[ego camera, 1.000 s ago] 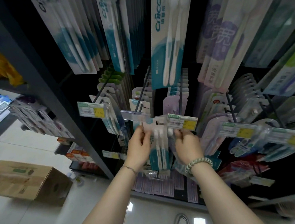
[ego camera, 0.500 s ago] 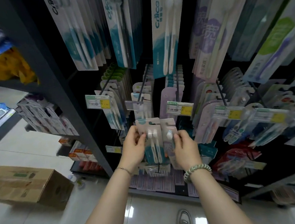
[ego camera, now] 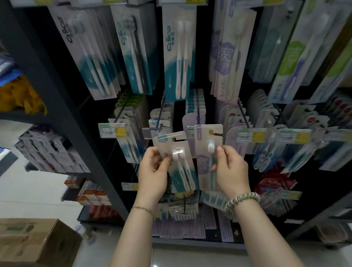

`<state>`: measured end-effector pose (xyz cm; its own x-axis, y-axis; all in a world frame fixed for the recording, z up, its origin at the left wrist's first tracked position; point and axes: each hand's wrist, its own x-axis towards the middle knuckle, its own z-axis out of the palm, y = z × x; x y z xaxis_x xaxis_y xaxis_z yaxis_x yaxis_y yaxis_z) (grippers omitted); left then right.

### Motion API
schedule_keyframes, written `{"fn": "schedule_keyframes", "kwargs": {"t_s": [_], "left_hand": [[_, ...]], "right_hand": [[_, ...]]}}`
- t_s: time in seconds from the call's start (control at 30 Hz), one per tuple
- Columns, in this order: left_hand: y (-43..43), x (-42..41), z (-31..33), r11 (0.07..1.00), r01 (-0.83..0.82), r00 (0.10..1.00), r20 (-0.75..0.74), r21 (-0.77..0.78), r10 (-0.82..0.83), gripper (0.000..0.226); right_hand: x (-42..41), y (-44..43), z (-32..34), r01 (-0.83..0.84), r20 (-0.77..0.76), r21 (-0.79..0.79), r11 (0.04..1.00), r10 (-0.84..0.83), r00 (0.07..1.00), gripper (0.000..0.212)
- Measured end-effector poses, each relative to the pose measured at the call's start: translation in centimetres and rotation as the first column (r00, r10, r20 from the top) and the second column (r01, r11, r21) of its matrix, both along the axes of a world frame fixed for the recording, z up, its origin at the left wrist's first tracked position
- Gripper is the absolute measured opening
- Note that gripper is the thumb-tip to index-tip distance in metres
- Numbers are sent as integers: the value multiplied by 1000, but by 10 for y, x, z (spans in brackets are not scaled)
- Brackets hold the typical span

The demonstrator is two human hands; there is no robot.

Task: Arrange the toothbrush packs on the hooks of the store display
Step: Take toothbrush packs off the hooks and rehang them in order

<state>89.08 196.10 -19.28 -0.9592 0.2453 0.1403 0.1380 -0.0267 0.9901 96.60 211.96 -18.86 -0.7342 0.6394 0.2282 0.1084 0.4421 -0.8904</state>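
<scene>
My left hand [ego camera: 153, 173] grips a teal-and-white twin toothbrush pack [ego camera: 178, 163] by its left edge. My right hand [ego camera: 230, 171] holds a lilac single toothbrush pack [ego camera: 206, 149] by its right edge. Both packs are upright, side by side, just in front of the display's middle row. A black hook [ego camera: 160, 115] with a clear label holder sticks out right above the teal pack. More packs hang on a hook behind the lilac pack [ego camera: 197, 110].
Tall toothbrush packs [ego camera: 176, 54] hang in the upper row. Price tags [ego camera: 112, 130] [ego camera: 254, 136] jut out on hook ends left and right. A dark shelf upright [ego camera: 61, 100] stands at left. A cardboard box [ego camera: 29, 242] lies on the tiled floor.
The two packs, held close together before, are now drawn apart, one in each hand. The view has tilted up, showing more of the upper row.
</scene>
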Motion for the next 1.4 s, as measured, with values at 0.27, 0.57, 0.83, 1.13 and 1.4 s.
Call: {"fn": "schedule_keyframes", "kwargs": {"t_s": [0.27,0.57,0.83,1.13,1.4], "left_hand": [[22,3,42,993,-10,996,-84,116,20,16],[79,16,88,984,-5,980,-196,180,41,15],[133,30,122,964,-45,967,-232,263,108,19],[151,12,133,943,-144,963,-177,301,203,24],[148,-12,137,936,-217,951,-158,277,267,21]], "right_hand": [[4,29,40,38,-162,112,993,-20,987,27],[18,77,79,55,-233,134,989,-22,972,25],[20,121,110,1,-238,110,994,25,971,21],[4,135,123,-109,-229,58,992,119,966,10],[-22,133,134,-149,-231,61,987,159,960,15]]}}
